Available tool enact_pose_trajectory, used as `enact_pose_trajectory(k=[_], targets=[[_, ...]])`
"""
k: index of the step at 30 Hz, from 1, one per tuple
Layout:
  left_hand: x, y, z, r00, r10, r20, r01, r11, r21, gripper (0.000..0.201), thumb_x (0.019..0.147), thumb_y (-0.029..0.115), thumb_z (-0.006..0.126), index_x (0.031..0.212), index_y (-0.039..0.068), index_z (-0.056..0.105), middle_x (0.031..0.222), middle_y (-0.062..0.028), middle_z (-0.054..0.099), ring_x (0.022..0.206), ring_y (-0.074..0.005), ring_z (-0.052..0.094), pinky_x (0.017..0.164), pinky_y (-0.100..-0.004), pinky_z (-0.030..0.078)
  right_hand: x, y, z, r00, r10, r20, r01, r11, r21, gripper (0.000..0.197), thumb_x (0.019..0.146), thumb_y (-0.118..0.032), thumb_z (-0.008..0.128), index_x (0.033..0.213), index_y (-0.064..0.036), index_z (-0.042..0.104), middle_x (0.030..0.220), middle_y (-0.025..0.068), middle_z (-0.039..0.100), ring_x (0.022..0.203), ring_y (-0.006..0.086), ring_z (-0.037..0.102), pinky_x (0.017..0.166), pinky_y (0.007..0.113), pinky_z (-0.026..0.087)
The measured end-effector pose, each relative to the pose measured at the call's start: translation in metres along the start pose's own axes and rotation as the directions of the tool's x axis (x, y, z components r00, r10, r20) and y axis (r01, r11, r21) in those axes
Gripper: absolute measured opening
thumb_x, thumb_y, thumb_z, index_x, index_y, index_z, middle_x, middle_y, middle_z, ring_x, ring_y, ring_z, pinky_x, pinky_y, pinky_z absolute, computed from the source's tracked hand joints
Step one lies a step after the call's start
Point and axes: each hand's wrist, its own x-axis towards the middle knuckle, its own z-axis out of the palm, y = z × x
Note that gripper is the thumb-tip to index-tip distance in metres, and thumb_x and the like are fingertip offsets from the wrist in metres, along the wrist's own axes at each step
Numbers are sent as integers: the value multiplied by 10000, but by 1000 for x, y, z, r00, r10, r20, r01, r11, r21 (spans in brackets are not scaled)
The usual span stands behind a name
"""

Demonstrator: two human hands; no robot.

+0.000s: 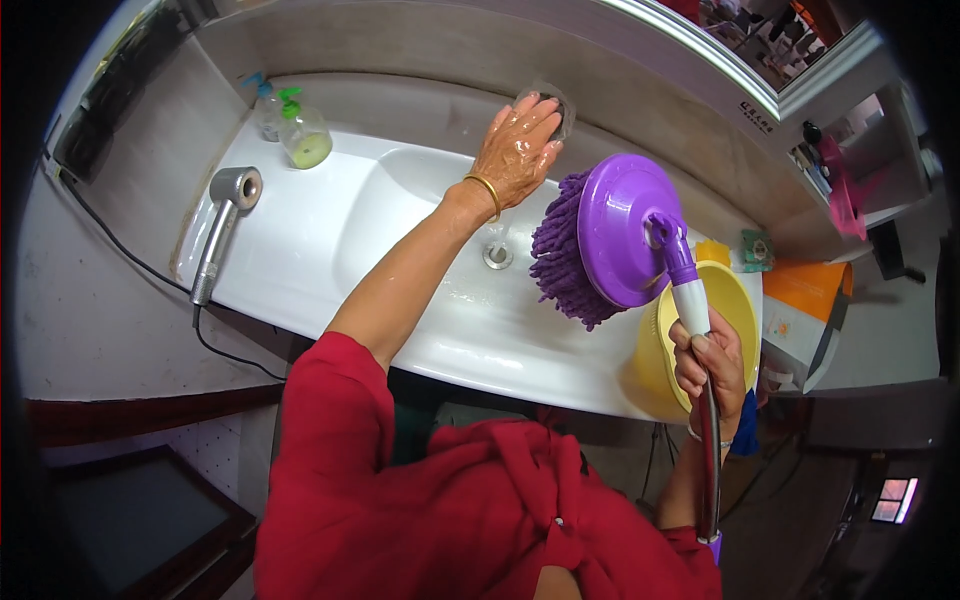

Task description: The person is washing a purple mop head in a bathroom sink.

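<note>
My left hand (518,150), wet and wearing a gold bangle at the wrist, reaches over the white sink (400,250) to its far edge. Its fingers curl over a shiny faucet (560,112), which the hand mostly covers. My right hand (718,362) is closed around the handle of a mop (632,230). The mop's round purple head is tilted up over the right part of the basin, its shaggy purple strands facing left. Near the middle of the sink is the metal drain (497,256).
A yellow bucket (655,335) sits at the sink's right end, behind the mop handle. Two pump bottles, one with a green top (303,135), stand at the far left. A corded silver hair dryer (225,225) lies on the left ledge. An orange-and-white box (800,310) is at right.
</note>
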Motion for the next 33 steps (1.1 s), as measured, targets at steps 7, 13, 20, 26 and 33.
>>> enact_pose_trajectory(k=[7,13,20,26,33], targets=[[-31,6,-3,999,19,47,-17,999,-43,294,857,202,547,1109,52,561,1232,-150,497,1179,-323,437,996,-393,335,3,-5,3,998,-50,23,50,998,27,516,824,-68,528,1277,79,329,797,81,454,437,8,352,350,137,326],[-83,40,-12,552,-683,478,763,183,-620,534,851,465,520,1246,111,455,1308,-130,400,1206,-313,381,931,-476,372,11,-9,4,995,-92,38,90,994,63,513,826,-61,530,1276,80,328,801,83,455,444,8,356,354,137,323],[-128,119,-20,229,-126,965,504,-833,-228,1060,640,824,435,1423,184,118,1427,-235,129,1265,-492,215,916,-694,258,24,3,15,991,-92,102,78,988,132,504,827,-36,526,1279,74,332,793,86,469,455,14,375,360,144,335],[-92,95,-3,548,-455,702,142,-776,-614,817,742,762,380,1319,184,405,1294,-92,454,1190,-277,425,980,-505,353,21,25,13,992,37,120,-47,996,78,452,825,-31,549,1235,68,386,796,86,540,467,32,413,374,163,353],[-98,3,22,625,-365,690,501,-491,-713,586,837,626,424,1176,165,549,1108,-73,600,1026,-213,559,896,-393,437,22,20,6,992,19,126,-31,995,95,436,831,-22,537,1230,71,389,834,104,573,461,31,411,364,167,350]])
